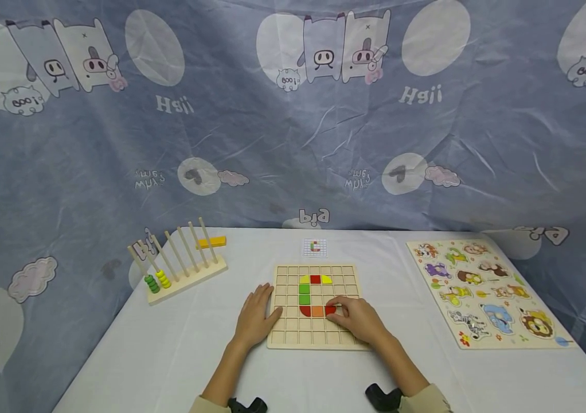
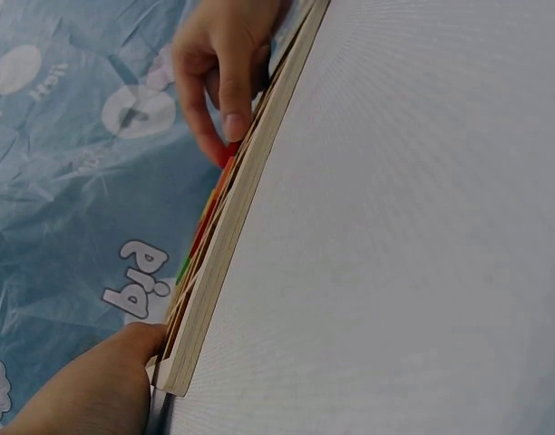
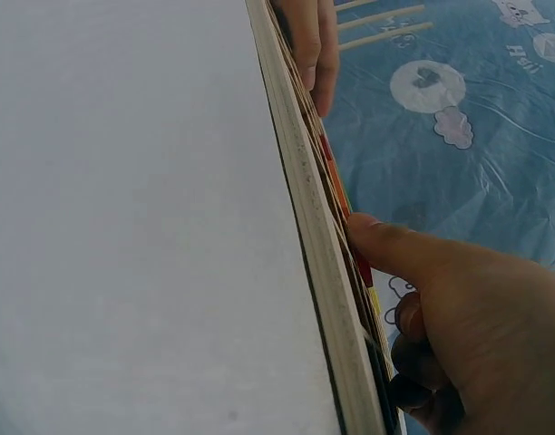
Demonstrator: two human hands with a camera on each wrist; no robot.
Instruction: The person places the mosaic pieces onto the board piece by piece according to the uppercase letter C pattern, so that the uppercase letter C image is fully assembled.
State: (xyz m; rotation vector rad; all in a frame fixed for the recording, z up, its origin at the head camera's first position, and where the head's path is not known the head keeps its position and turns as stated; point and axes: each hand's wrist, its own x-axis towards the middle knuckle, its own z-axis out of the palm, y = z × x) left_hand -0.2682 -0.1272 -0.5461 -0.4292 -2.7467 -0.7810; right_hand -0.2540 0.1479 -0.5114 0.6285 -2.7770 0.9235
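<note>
A wooden grid board (image 1: 285, 338) lies on the table with coloured tiles set in its squares. At the top of the pattern a red square tile (image 1: 315, 279) sits between two yellow tiles. Two green tiles (image 1: 304, 295) run down the left side; a red rounded tile (image 1: 305, 311) and an orange tile (image 1: 317, 311) lie along the bottom. My right hand (image 1: 360, 320) pinches a red tile (image 1: 330, 310) between thumb and forefinger, right of the orange one, at the board's surface. My left hand (image 1: 254, 317) rests along the board's left edge, fingers extended, thumb on the rim.
Behind the board lies a small pattern card (image 1: 323, 252). A wooden peg stand (image 1: 190, 280) with green and yellow beads is at the left, a yellow-orange block (image 1: 218, 241) behind it. An animal puzzle board (image 1: 445, 287) lies at the right. A patterned curtain (image 1: 282, 143) hangs behind.
</note>
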